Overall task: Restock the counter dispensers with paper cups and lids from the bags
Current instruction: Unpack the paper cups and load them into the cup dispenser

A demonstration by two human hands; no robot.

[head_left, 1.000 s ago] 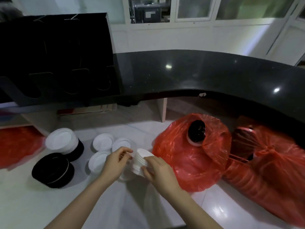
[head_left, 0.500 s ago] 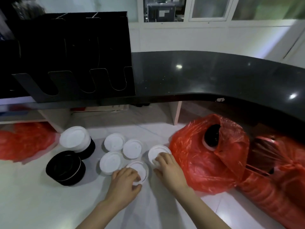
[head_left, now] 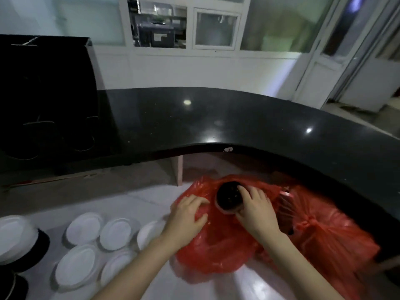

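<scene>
A red plastic bag (head_left: 218, 247) lies on the white floor under the counter. A stack of black lids (head_left: 228, 197) pokes out of its mouth, and my right hand (head_left: 254, 211) curls round that stack from the right. My left hand (head_left: 187, 215) grips the bag's plastic at the left of the opening. Several white lids (head_left: 115, 233) lie flat on the floor to the left. The black dispenser (head_left: 46, 100) stands on the counter at the far left.
The curved black counter (head_left: 238, 126) overhangs the bags. A second, tied red bag (head_left: 329, 234) sits to the right. Black and white lid stacks (head_left: 20, 245) stand at the left edge. A counter support panel (head_left: 178, 171) rises behind the bag.
Both hands left the white lids on the floor and moved right to the red bag. The right hand took hold of the black lid stack, and the view swung right.
</scene>
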